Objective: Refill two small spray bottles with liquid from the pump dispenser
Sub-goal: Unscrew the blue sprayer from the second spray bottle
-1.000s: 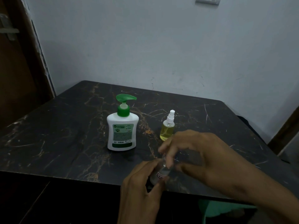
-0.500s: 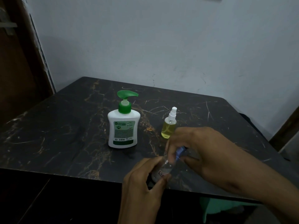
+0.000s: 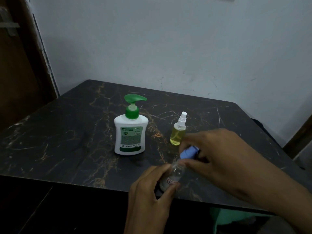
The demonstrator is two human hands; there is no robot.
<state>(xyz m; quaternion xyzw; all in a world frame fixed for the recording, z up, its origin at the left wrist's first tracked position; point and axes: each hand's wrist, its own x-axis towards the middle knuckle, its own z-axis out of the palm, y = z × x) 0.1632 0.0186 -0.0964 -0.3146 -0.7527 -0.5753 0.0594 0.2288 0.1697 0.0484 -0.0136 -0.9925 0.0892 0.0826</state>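
standing upright at the left of the group, the dispenser [image 3: 130, 132] is a white bottle with a green pump head whose spout points right. it rests on the dark marbled bench [image 3: 67, 141], well apart from both hands.

just right of the dispenser stands the yellow bottle [image 3: 178, 132], upright, with a white spray top and yellow liquid inside. it is near the right hand's fingers but contact cannot be told.

at the near edge of the bench, the left hand [image 3: 150, 196] grips the clear bottle [image 3: 172, 176], fingers and thumb curled round its lower body. the clear bottle is tilted, its top leaning right and away. a small red-and-white label shows on its side. its liquid level cannot be told.

the right hand [image 3: 217, 156] comes in from the right, fingers curled over the blue cap [image 3: 188, 152] at the top of the clear bottle, pinching it. whether the cap is seated on the neck or lifted off cannot be told.

behind the bench is a pale wall [image 3: 168, 48]; a dark door frame [image 3: 30, 56] stands at far left.
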